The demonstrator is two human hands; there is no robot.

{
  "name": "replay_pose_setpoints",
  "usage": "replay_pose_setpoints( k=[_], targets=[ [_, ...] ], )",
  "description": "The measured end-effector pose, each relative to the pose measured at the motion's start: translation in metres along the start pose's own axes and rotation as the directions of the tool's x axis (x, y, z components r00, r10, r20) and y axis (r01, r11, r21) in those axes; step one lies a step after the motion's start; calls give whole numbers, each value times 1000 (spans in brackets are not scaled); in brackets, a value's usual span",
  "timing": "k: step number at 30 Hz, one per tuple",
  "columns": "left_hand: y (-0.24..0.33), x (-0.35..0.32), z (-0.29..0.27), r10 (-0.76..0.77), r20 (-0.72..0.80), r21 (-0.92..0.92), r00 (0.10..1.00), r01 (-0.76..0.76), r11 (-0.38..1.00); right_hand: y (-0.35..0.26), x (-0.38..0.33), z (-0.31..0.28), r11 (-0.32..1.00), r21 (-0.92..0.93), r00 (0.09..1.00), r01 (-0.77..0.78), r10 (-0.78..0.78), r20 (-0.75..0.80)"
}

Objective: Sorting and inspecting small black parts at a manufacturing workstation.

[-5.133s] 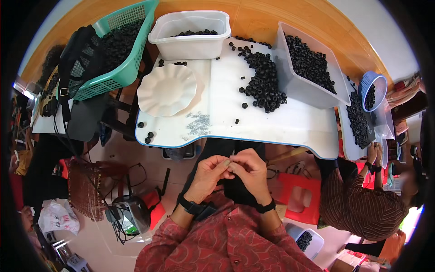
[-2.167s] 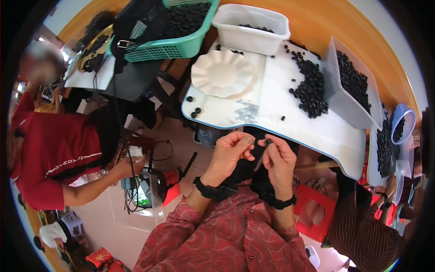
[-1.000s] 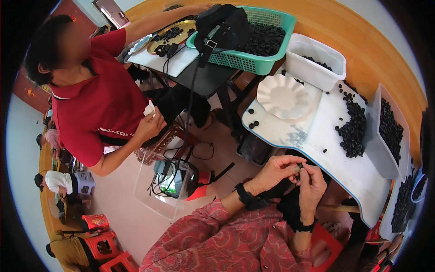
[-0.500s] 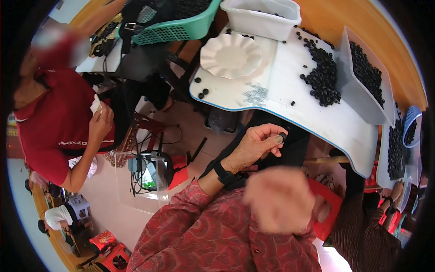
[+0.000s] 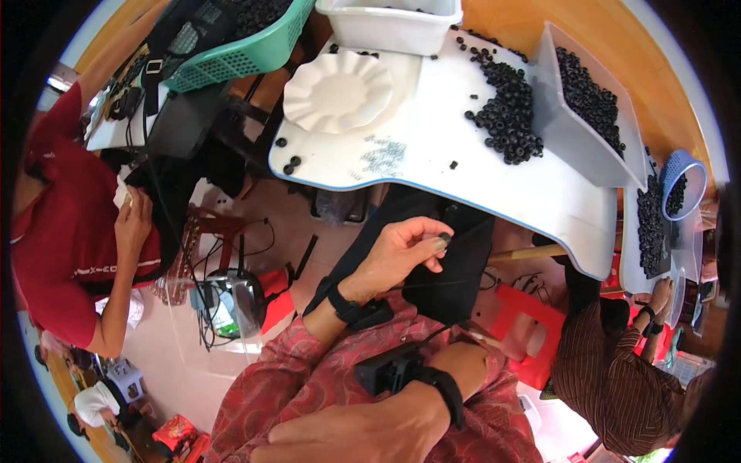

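Observation:
Below the table's front edge, my left hand [image 5: 403, 253] is closed, its thumb and forefinger pinching a small black ring-shaped part [image 5: 444, 238]. My right hand [image 5: 363, 424] is drawn in close to my red patterned shirt at the bottom of the view. Its back faces up and its fingers are mostly hidden, so whether it holds anything is not visible. A black strap circles each wrist, and the right one carries a dark box-shaped device [image 5: 388, 369]. On the white table [image 5: 440, 92] lies a pile of similar black parts [image 5: 505, 116].
A cream scalloped dish [image 5: 336, 91], a white bin [image 5: 390, 31] and a clear bin [image 5: 575, 127] of black parts stand on the table. Left is a green basket [image 5: 239, 62]. Co-workers sit left, in a red shirt [image 5: 77, 224], and right, in a striped shirt [image 5: 602, 370].
The view has shifted, so the table appears farther left. My right hand, blurred beside my left hand before, has come down toward my body. My left hand still pinches the black part.

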State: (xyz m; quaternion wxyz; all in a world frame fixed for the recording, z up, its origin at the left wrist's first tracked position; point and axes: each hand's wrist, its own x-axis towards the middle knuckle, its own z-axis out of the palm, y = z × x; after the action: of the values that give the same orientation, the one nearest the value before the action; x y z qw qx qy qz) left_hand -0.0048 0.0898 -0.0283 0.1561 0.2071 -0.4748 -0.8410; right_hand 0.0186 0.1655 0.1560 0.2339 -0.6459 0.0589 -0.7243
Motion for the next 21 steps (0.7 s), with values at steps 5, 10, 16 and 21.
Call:
replay_pose_setpoints(
  k=[5,10,16,21],
  targets=[
    [2,5,-7,-5,3,-343,1000,6,939,0,-13,-20,983,7,953,-186,179,244],
    [13,-1,-22,62,-32,-476,998,-70,877,-1,-70,-75,615,-703,902,-357,423,-88],
    [11,0,-24,91,-49,-473,995,-103,875,18,-129,-122,223,-666,702,-711,280,-655],
    [7,2,-20,72,-110,-380,991,-109,918,28,-141,-129,254,-627,676,-736,278,-682]
  ],
)
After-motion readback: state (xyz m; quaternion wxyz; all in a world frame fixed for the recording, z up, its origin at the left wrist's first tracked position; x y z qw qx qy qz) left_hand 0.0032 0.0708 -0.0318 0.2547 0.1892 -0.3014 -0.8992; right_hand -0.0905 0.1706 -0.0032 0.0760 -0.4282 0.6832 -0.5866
